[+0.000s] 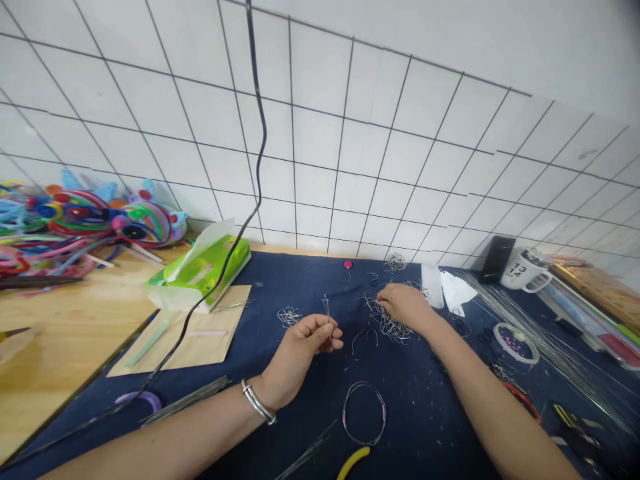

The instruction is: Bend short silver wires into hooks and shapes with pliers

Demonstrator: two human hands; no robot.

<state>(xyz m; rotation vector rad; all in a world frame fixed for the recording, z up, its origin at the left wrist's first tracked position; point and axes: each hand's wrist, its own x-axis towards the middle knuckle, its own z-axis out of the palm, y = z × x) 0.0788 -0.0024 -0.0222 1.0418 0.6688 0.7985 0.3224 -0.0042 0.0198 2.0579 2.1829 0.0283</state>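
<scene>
My left hand is closed in a pinch around several thin bent wire pieces, whose tips stick up above the fingers. To its right, my right hand reaches down into a loose pile of bent wire pieces, its fingers drawn together; what lies between them is too small to make out. A smaller cluster of wire pieces rests left of my left hand. Two curved wires lie between the hands. Nearer to me is a round wire ring with pink bits.
A dark blue cloth covers the work area. A green tissue pack, a black cable and bundled straight wires are left. Rightward are a mug, a phone, long wires and a bead dish. A yellow handle lies in front.
</scene>
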